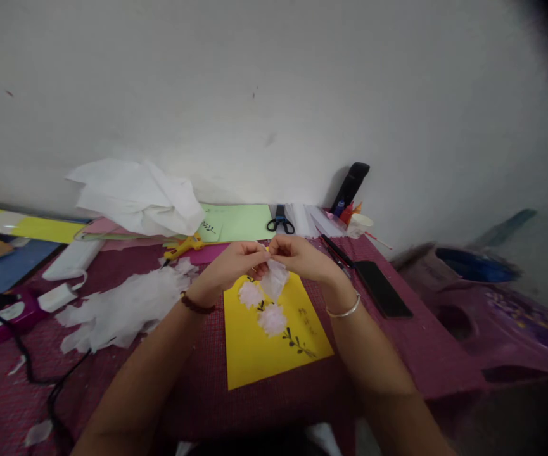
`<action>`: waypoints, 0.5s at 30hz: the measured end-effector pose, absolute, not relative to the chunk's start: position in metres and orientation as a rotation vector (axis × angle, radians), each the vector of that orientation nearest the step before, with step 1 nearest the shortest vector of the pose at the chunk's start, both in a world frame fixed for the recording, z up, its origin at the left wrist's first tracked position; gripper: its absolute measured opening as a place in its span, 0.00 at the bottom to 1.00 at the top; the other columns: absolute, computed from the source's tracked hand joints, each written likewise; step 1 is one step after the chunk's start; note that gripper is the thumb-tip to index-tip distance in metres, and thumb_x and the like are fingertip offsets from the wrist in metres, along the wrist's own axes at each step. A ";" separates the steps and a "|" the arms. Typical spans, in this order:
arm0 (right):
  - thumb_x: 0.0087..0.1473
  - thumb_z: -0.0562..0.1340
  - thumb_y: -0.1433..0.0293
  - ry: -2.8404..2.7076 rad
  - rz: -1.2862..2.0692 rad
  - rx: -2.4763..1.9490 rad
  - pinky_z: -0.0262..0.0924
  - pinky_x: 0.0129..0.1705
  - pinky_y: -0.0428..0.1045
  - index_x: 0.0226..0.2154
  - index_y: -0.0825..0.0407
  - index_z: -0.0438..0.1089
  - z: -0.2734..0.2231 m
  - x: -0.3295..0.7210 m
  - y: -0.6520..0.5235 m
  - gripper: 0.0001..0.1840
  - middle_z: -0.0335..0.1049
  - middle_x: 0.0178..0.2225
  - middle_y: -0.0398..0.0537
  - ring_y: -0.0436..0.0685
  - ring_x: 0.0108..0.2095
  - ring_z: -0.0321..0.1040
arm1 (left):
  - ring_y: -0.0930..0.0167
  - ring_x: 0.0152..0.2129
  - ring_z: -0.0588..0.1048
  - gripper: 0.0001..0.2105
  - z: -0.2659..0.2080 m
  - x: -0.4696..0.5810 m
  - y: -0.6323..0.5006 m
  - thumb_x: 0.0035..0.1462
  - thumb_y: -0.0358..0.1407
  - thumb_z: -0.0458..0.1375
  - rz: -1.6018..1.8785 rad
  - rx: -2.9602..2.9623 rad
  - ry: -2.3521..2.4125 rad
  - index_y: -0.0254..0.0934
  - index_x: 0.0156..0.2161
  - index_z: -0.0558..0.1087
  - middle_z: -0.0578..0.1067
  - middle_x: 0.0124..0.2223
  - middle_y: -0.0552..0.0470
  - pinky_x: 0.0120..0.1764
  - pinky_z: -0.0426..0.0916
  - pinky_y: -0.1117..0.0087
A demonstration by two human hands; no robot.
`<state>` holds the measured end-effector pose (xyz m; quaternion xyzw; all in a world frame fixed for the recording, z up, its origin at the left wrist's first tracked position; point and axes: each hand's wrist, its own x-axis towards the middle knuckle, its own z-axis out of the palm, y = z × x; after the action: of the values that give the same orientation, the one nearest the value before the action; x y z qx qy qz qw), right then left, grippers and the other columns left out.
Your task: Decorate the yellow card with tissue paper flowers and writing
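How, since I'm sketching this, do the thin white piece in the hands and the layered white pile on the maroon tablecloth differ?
Pose: the thin white piece hangs from the left hand and right hand; the layered white pile lies on the maroon tablecloth.
Shape: the piece narrows toward the top; the pile spreads loosely.
Size: the piece is much smaller than the pile.
Both are white.

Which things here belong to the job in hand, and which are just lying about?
Likely part of the job:
thin white piece, held in the left hand and right hand
yellow card with pale flowers
loose white pieces
yellow glue gun, perhaps

Probably just lying about:
black phone
tall black object by the wall
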<state>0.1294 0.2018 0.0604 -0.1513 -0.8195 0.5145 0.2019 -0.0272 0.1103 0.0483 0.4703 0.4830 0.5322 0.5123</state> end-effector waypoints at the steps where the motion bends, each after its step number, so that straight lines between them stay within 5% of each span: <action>1: 0.51 0.62 0.65 -2.285 1.437 -0.426 0.49 0.27 0.46 0.25 0.51 0.60 0.062 0.130 0.202 0.10 0.60 0.24 0.39 0.48 0.25 0.55 | 0.75 0.16 0.72 0.09 0.048 -0.027 0.110 0.50 0.37 0.65 1.291 1.117 1.156 0.35 0.23 0.76 0.75 0.21 0.49 0.22 0.67 0.76; 15: 0.50 0.62 0.66 -2.242 1.440 -0.496 0.44 0.25 0.46 0.25 0.50 0.60 0.066 0.135 0.207 0.10 0.55 0.22 0.37 0.47 0.23 0.50 | 0.73 0.23 0.72 0.08 0.043 -0.026 0.112 0.51 0.35 0.60 1.424 1.329 1.288 0.38 0.23 0.74 0.73 0.25 0.51 0.28 0.68 0.73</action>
<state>0.1347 0.2067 0.0657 -0.1787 -0.8080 0.5191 0.2139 -0.0265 0.1122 0.0433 0.5235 0.5073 0.5609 0.3925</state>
